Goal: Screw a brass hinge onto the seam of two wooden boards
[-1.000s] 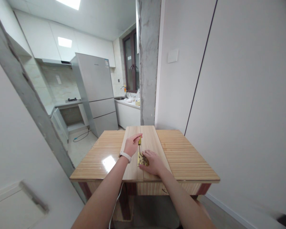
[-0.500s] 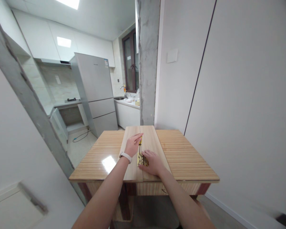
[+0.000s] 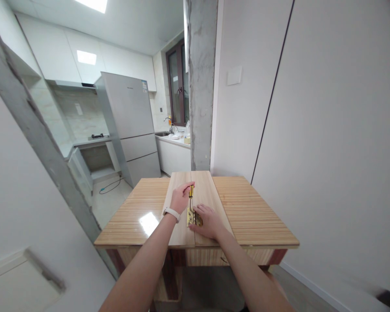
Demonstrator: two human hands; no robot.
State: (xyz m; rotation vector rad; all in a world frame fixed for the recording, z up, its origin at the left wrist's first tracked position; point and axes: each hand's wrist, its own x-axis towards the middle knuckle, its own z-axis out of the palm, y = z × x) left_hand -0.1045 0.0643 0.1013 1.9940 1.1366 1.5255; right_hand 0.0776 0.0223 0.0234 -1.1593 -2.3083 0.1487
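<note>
My left hand (image 3: pixel 181 196), with a pale watch band on its wrist, pinches the yellow-and-black handle of a screwdriver (image 3: pixel 191 191). The screwdriver's shaft points down toward a brass-coloured hinge (image 3: pixel 190 218). This hinge lies across the seam between two pale wooden boards (image 3: pixel 205 184) laid side by side. My right hand (image 3: pixel 208 221) is closed over the hinge's right part, fingers and thumb pressing it to the boards. Part of the hinge is hidden under that hand. Whether the screwdriver's tip sits in a screw is too small to tell.
The boards rest on a striped wooden table (image 3: pixel 253 216) with a drawer below its front edge. A grey column (image 3: pixel 203 86) and white wall panels (image 3: pixel 328 130) stand behind and to the right. Farther back left are a fridge (image 3: pixel 136 112) and a sink (image 3: pixel 163 134).
The left fingers have shifted slightly on the screwdriver, and more of its yellow handle shows now. My right hand and the hinge have stayed in place.
</note>
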